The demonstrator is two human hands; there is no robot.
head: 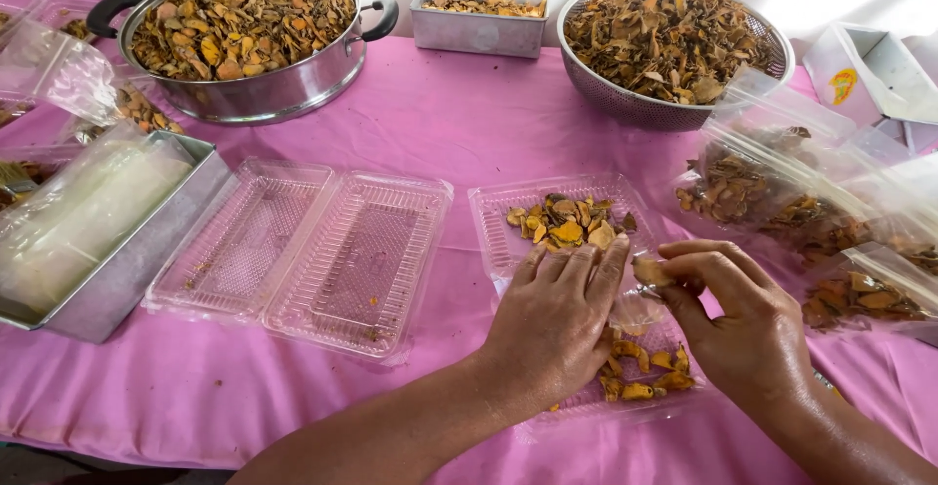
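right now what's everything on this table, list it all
pink tablecloth: one, covers the table
steel pot of dried yellow-brown slices: one, far left
steel mesh colander of dried slices: one, far right
small rectangular steel tin: one, far centre
open empty clear plastic clamshell box: one, left of centre
clear clamshell box holding slices: one, under the hands
clear bags of slices: several, right
steel tray with clear bags: one, left
left hand: flat on the box
right hand: pinching a pale slice
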